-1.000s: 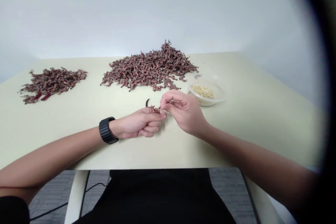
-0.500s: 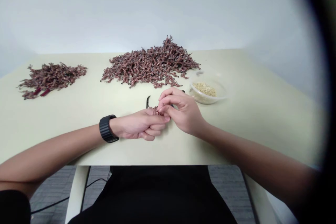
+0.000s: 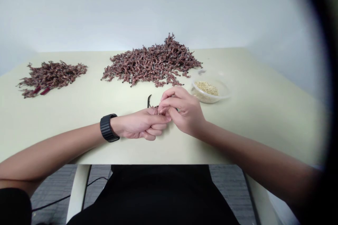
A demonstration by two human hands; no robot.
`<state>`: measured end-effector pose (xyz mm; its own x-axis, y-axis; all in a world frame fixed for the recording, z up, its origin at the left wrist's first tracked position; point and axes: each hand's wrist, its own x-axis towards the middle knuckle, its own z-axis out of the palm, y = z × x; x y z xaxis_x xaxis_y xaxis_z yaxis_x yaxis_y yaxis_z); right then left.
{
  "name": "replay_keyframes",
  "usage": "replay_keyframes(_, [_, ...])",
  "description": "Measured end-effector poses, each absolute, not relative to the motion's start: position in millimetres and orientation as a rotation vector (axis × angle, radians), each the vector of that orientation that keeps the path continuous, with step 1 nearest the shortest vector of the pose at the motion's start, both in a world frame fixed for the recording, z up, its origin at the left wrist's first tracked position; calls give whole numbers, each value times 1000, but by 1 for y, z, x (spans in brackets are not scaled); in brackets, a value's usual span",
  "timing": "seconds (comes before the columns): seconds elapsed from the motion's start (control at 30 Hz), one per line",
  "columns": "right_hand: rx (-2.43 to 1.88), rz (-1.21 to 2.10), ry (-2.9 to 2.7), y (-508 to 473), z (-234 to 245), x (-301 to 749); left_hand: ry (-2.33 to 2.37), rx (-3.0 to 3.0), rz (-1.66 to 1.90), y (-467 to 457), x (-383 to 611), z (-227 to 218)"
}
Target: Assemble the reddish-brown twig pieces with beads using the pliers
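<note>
We see the left hand (image 3: 139, 125) and right hand (image 3: 185, 110) meeting at the fingertips, both grips closed on a small reddish sprig (image 3: 157, 110). The fingers hide most of it, so we cannot be sure how much each grip holds. Just behind the hands, a dark curved tool (image 3: 149, 101) stands out against the desk (image 3: 79, 107). Farther out lie a large heap of sprigs (image 3: 151, 65), a smaller heap (image 3: 51, 75) and a clear bowl (image 3: 221, 91) of pale grains (image 3: 207, 88).
</note>
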<state>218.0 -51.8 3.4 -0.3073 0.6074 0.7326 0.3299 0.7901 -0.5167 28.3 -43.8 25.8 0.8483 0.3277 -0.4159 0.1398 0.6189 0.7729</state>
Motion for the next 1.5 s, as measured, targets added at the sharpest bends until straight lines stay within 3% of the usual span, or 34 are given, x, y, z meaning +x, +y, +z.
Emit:
replay_keyframes(0.23, [-612, 137, -2045, -50, 4, 221, 564, 930, 93, -45, 28, 25])
replay_keyframes(0.57, [-791, 760, -1906, -44, 15, 234, 537, 926, 93, -40, 26, 24])
replay_keyframes(1.03, [-897, 1221, -1932, -28, 21, 254, 551, 951, 254, -29, 20, 20])
replay_keyframes(1.5, [-890, 1190, -1804, -32, 9, 243, 540, 928, 287, -28, 19, 15])
